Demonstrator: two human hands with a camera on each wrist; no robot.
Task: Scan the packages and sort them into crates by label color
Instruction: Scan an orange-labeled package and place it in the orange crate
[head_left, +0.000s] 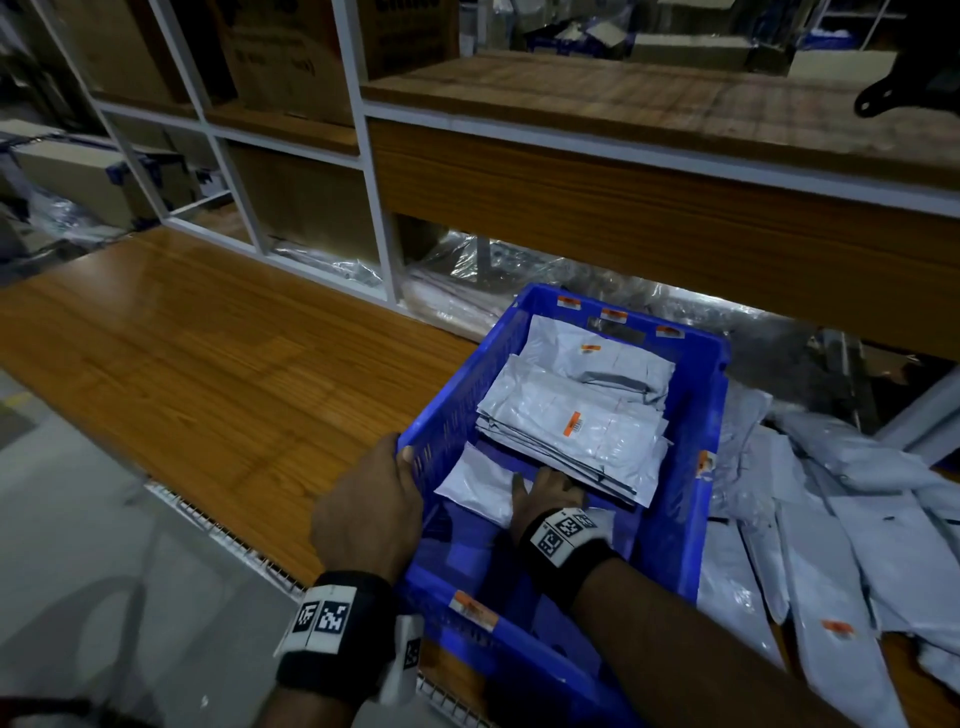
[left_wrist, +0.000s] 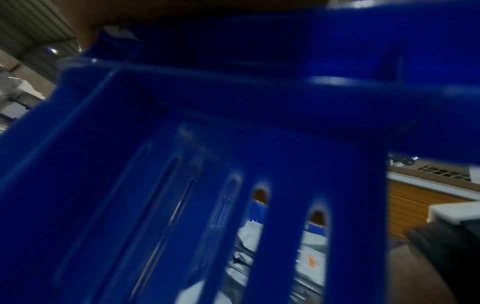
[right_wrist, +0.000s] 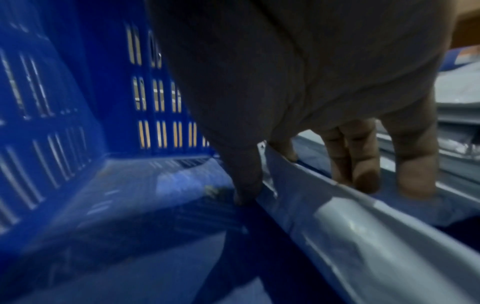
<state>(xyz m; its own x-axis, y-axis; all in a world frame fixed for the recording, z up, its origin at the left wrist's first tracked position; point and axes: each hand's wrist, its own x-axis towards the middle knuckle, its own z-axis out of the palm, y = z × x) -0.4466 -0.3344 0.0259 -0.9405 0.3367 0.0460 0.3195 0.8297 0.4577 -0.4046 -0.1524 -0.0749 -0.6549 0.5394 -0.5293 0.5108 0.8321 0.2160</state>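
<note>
While the right hand (head_left: 545, 493) reaches down inside the blue crate (head_left: 691, 415), its fingers (right_wrist: 363, 164) press fairly straight onto a grey package (right_wrist: 350, 222) lying on the crate floor, and the thumb (right_wrist: 246, 181) comes down on the near side of the package's raised edge, so that edge sits between thumb and fingers. Whether the edge is truly pinched or only touched, I cannot tell. Over at the crate's left wall, the left hand (head_left: 369, 514) has its fingers curled over the rim, gripping it; the left wrist view is filled with the slotted blue wall seen up close and blurred.

Beyond the right hand, deeper in the crate, lies a stack of grey packages (head_left: 571, 415), the top one bearing an orange label (head_left: 574, 422). Orange stickers (head_left: 613, 314) also mark the crate's far rim and near rim. Both wrists wear black bands with black-and-white coded tags.

Standing on a wooden table (head_left: 208, 364), the crate has a loose pile of more grey packages (head_left: 831, 519) just to its right, one showing an orange label. Behind, white-framed shelving (head_left: 363, 156) holds cardboard boxes (head_left: 285, 52).
</note>
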